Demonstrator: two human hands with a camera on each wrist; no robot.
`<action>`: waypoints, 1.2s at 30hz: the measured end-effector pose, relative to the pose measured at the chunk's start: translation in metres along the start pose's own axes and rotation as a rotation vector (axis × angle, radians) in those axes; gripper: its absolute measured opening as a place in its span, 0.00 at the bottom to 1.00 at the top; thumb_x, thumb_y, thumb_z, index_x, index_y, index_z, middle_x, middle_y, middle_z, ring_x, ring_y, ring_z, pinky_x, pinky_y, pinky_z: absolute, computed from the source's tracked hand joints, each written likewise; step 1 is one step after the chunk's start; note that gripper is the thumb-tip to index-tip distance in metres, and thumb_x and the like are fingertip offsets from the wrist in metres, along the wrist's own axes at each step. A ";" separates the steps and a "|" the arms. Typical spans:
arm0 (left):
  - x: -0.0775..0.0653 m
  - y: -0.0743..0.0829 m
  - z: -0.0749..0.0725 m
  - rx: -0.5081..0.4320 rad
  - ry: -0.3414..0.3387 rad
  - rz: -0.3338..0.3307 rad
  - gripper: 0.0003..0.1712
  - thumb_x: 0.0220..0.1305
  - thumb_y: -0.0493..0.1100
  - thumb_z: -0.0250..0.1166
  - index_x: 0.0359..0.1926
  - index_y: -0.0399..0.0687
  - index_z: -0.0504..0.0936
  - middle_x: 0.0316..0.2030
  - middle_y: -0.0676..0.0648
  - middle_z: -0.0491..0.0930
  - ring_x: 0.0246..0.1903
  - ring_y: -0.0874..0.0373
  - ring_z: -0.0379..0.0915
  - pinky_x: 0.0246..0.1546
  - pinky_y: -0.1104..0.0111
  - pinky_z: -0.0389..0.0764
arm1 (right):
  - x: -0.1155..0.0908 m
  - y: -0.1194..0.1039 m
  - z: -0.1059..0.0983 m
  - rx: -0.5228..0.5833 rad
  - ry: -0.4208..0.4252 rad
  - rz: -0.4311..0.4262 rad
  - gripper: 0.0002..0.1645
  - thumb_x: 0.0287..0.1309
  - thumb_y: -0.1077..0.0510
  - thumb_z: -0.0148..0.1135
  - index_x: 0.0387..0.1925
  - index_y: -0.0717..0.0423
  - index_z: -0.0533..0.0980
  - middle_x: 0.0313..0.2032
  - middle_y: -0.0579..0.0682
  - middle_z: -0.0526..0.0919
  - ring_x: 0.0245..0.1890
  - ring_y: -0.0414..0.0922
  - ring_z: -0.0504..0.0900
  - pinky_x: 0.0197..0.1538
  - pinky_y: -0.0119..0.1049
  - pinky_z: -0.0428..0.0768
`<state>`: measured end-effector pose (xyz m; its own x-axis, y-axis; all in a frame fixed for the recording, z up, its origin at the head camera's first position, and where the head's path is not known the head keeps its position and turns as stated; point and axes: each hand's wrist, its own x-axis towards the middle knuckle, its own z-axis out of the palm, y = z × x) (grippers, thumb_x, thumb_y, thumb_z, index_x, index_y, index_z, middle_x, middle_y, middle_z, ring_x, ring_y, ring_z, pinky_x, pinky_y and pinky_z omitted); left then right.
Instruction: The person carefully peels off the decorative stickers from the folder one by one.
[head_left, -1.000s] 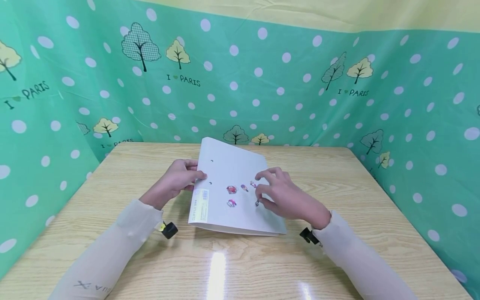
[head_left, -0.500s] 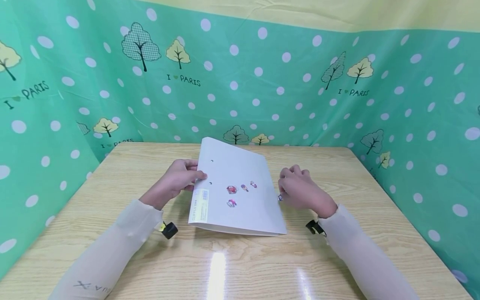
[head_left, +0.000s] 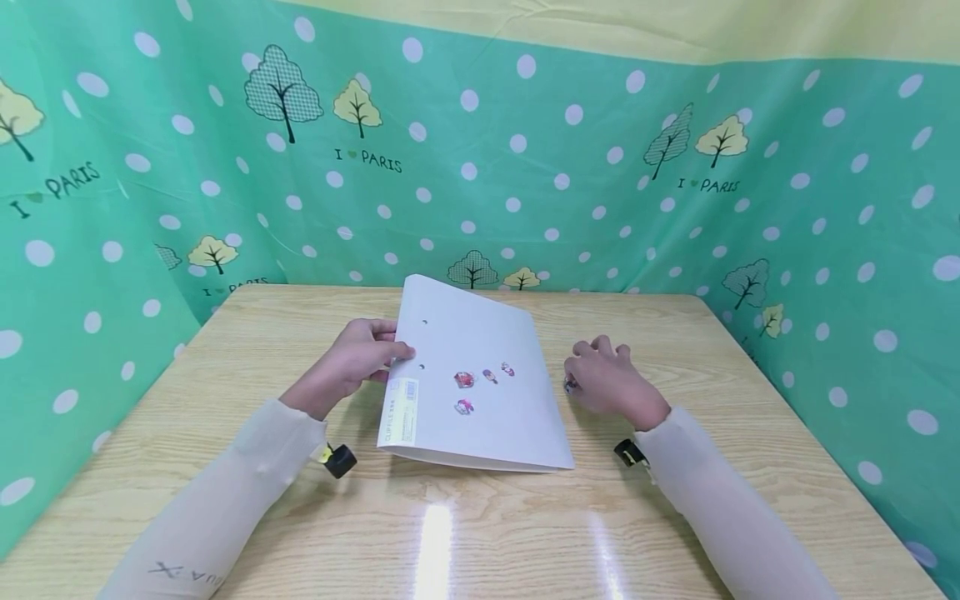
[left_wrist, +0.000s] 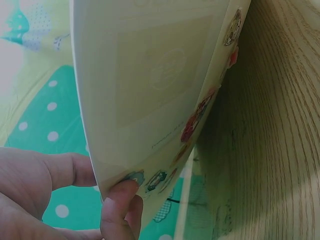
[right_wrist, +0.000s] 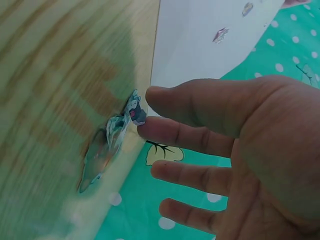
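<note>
A white file folder (head_left: 480, 383) stands partly opened on the table, its spine to the left. My left hand (head_left: 365, 358) grips the spine edge, thumb on the front cover. Several small cartoon stickers, among them a red one (head_left: 464, 380) and a pink one (head_left: 464, 407), lie on the cover. Right of the folder, my right hand (head_left: 606, 379) is low over the table. In the right wrist view its thumb and index fingertips pinch a small dark sticker (right_wrist: 136, 111). More shiny pieces (right_wrist: 102, 155) lie against the wood beside it; their kind is unclear.
The wooden table (head_left: 480, 525) runs back to a green dotted cloth (head_left: 480, 150), which also hangs at both sides. A yellowish label (head_left: 406, 410) is on the folder near the spine. Black cameras (head_left: 341, 461) sit at both wrists.
My right hand has lifted off the folder's right half with a small sticker and moved right, over the table. The left hand and folder have stayed in place.
</note>
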<state>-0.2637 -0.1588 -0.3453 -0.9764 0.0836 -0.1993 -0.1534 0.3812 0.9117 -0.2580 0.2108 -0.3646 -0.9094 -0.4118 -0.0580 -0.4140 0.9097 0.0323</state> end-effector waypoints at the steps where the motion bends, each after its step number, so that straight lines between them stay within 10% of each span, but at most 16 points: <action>1: 0.000 0.000 0.000 0.001 0.000 0.001 0.33 0.67 0.38 0.67 0.70 0.36 0.69 0.55 0.37 0.80 0.40 0.51 0.81 0.35 0.65 0.84 | 0.001 0.000 0.001 -0.009 -0.011 0.004 0.03 0.67 0.55 0.65 0.35 0.47 0.82 0.58 0.58 0.76 0.67 0.70 0.61 0.59 0.75 0.63; 11: -0.001 0.001 -0.001 0.008 -0.002 0.004 0.32 0.67 0.39 0.67 0.70 0.37 0.70 0.55 0.37 0.80 0.40 0.51 0.81 0.35 0.65 0.84 | 0.003 -0.001 0.002 -0.063 -0.063 0.031 0.07 0.67 0.54 0.64 0.41 0.49 0.86 0.69 0.62 0.71 0.70 0.70 0.59 0.62 0.75 0.60; 36: -0.001 0.000 0.000 -0.007 0.001 -0.010 0.33 0.67 0.37 0.67 0.70 0.36 0.69 0.54 0.37 0.79 0.40 0.51 0.81 0.34 0.65 0.83 | 0.016 -0.022 -0.004 -0.010 0.157 -0.066 0.22 0.66 0.45 0.68 0.55 0.51 0.84 0.66 0.59 0.75 0.68 0.68 0.63 0.62 0.73 0.63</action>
<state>-0.2627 -0.1591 -0.3452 -0.9749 0.0785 -0.2082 -0.1645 0.3758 0.9120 -0.2638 0.1843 -0.3618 -0.8748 -0.4749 0.0959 -0.4729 0.8800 0.0439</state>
